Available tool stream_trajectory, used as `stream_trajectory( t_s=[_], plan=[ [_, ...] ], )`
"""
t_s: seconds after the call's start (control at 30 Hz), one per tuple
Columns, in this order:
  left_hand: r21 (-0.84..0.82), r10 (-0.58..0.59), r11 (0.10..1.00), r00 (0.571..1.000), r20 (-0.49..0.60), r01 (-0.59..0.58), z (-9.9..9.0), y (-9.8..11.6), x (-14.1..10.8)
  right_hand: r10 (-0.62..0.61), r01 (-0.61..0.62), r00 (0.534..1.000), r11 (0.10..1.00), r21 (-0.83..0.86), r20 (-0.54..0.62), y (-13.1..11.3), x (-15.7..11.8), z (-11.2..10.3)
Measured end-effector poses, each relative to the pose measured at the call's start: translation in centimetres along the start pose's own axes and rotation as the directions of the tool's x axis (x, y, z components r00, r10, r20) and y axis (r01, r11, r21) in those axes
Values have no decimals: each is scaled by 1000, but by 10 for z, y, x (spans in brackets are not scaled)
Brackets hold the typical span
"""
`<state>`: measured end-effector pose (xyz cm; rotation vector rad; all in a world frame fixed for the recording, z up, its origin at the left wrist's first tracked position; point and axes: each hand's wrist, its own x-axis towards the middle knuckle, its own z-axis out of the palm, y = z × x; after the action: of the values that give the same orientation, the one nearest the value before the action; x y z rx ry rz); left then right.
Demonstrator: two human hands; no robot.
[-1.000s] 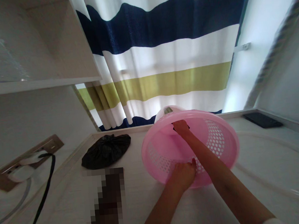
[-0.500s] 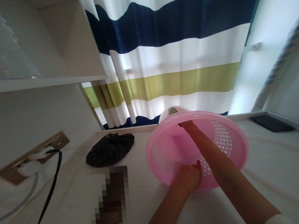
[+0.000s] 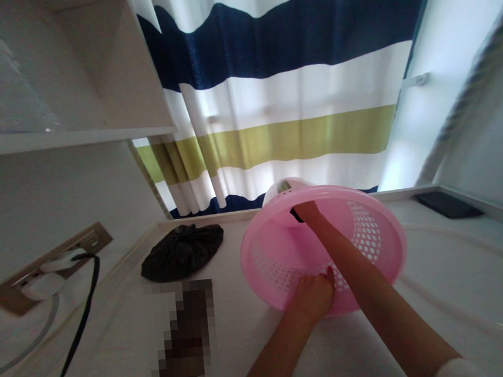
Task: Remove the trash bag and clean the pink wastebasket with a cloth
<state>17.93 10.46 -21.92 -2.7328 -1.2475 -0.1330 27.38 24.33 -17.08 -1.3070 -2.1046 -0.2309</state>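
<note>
A pink plastic basket (image 3: 291, 243) with rows of holes lies tilted, its opening facing me. My left hand (image 3: 316, 294) is closed on the near rim, with the thumb against the perforated wall. My right hand (image 3: 307, 212) reaches inside, near the upper part of the basket. It touches a small black object (image 3: 296, 214), most of which is hidden; the fingers do not show clearly. Behind the basket's top edge stands a white and pink item (image 3: 284, 187) with a label.
A black plastic bag (image 3: 184, 253) lies left of the basket, with a blurred-out item below it. A dark flat object (image 3: 448, 203) rests at the far right. Plugs and cords hang from the socket strip (image 3: 51, 267). A striped curtain (image 3: 291, 138) is behind.
The view has shifted slightly, so the basket sits a little further left in the frame. More of the black object by my right hand shows. My left hand still grips the rim.
</note>
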Motion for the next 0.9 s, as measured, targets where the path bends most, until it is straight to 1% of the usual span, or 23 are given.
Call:
stream_trajectory(
  t_s=[0.03,0.1,0.17,0.27,0.33,0.43,0.57,0.67,0.73,0.8,0.83,0.9],
  plan=[
    [-1,1,1000,1000,-7,-1,0,0,0,12,-12,1000,998,-62,9,1,11,4],
    [-8,7,1000,1000,-19,-7,1,0,0,21,-20,1000,995,-94,10,6,30,12],
    [-17,9,1000,1000,-28,-10,1,0,0,33,-25,998,983,-180,47,11,41,21],
    [-33,4,999,999,-35,-5,0,-1,0,59,-11,988,949,-315,143,17,42,33],
    [-44,9,999,1000,-30,-11,-1,-1,0,61,7,981,938,-346,185,17,36,38],
    [-53,11,999,1000,-14,-12,-3,-1,0,35,52,970,937,-346,240,13,24,42],
    [-61,14,998,1000,-3,-14,-2,1,1,7,103,935,951,-291,354,7,9,48],
    [-65,16,998,1000,-12,-17,-2,2,2,-7,122,915,957,-261,402,7,1,54],
    [-67,14,998,1000,-9,-15,-3,1,2,-11,126,908,961,-247,419,7,0,56],
    [-69,8,998,1000,2,-8,-4,0,1,-13,122,907,965,-234,421,7,3,53],
    [-70,9,997,1000,0,-9,-4,0,1,-14,122,909,965,-233,418,6,6,49],
    [-70,19,997,999,-26,-21,-4,-1,0,-8,88,928,976,-198,373,5,10,36]
  ],
)
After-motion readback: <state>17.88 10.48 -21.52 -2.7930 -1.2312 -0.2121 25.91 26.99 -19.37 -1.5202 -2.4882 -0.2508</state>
